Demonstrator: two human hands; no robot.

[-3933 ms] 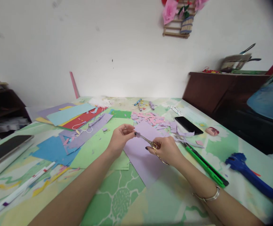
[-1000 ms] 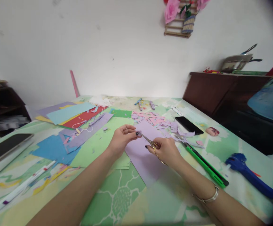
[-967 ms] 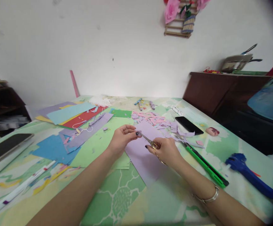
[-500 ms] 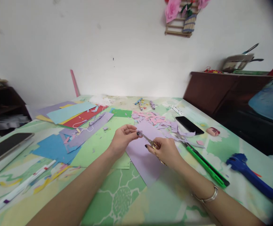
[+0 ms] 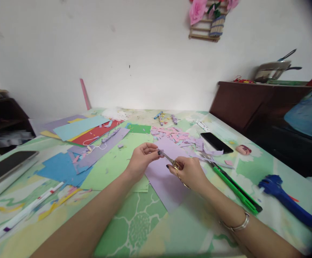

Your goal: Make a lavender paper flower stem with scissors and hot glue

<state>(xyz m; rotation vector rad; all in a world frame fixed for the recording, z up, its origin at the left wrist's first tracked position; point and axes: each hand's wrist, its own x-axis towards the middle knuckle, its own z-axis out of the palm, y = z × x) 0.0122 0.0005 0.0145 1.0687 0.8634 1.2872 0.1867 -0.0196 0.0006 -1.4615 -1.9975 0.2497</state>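
My left hand point(image 5: 143, 159) is closed in a pinch on a small piece of purple paper point(image 5: 161, 152) above the table. My right hand point(image 5: 191, 172) grips a pair of scissors with gold handles point(image 5: 175, 165), its fingers around the loops. The scissor blades point left and meet the small piece at my left fingertips; whether they are parted is too small to tell. Below both hands lies a purple sheet point(image 5: 169, 193), partly on light green paper point(image 5: 110, 168). Beyond the hands is a pile of pink and purple paper scraps point(image 5: 173, 134).
Right of my right hand are a green utility knife point(image 5: 235, 188), a black phone point(image 5: 216, 142), an eraser point(image 5: 243, 149) and a blue tool point(image 5: 287, 200). Left are blue paper point(image 5: 64, 170), stacked coloured sheets point(image 5: 80, 128), a white pen point(image 5: 24, 215) and another phone point(image 5: 8, 168).
Almost nothing differs. My left fingertips and the small purple piece have shifted very slightly to the right along the scissor blades.
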